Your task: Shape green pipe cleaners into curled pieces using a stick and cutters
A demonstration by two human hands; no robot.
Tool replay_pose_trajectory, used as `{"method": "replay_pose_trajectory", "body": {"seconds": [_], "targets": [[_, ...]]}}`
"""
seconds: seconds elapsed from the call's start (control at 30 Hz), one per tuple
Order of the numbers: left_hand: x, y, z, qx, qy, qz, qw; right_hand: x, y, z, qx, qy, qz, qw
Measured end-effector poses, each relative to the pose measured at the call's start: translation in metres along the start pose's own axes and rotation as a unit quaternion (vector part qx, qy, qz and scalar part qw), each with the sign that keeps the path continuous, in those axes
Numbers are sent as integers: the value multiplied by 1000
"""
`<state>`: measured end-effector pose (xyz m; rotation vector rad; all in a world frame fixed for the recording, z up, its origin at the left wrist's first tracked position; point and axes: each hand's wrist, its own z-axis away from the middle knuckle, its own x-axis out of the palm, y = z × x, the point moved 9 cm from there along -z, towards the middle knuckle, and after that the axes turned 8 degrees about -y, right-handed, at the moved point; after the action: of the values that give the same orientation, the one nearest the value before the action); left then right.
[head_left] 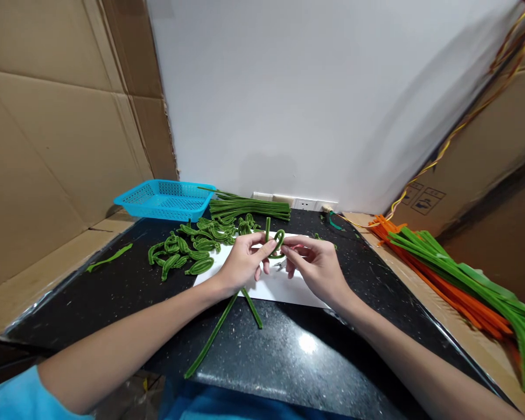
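Note:
My left hand (244, 263) and my right hand (315, 265) meet over a white sheet (284, 287) on the black countertop (262, 356). Both pinch a green pipe cleaner (278, 240) that is bent into a small loop between my fingertips. Its long ends (219, 329) trail down from my left hand toward me across the counter. A pile of folded green pipe cleaner loops (192, 248) lies just left of my hands.
A blue plastic basket (166, 199) stands at the back left. A bundle of straight green pipe cleaners (249, 207) lies by the wall. Orange and green pipe cleaners (464, 280) lie on cardboard at the right. Cardboard walls stand left and right.

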<state>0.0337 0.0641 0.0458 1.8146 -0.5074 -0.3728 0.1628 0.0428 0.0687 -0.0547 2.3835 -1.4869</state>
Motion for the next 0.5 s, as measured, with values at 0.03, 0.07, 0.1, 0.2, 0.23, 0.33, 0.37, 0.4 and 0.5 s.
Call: {"method": "replay_pose_trajectory", "body": {"seconds": [0.03,0.07,0.1,0.2,0.23,0.33,0.37,0.4,0.5], "targets": [[0,1,0,-1,0,0,1000,0,0,0,-2,0,-4,1000],[1,1,0,-1,1,2,1000,0,0,0,-2,0,-8,1000],[1,2,0,-4,1,2,1000,0,1,0,0,3,-13,1000],[3,1,1,-26,-8,-17,999,-2,6,-1,7,12,-35,999],[4,-1,1,-38,-13,-28,999,-3,8,-1,12,18,-48,999],[3,-7,2,-73,-15,-48,996,-6,13,0,27,34,-85,995],[2,-9,3,-79,-13,-51,995,-6,14,-1,32,33,-92,995],[1,-10,3,-81,-13,-51,995,-5,14,-1,35,31,-95,994],[3,-9,2,-74,-24,-45,996,-4,16,-1,45,23,-96,994]]}}
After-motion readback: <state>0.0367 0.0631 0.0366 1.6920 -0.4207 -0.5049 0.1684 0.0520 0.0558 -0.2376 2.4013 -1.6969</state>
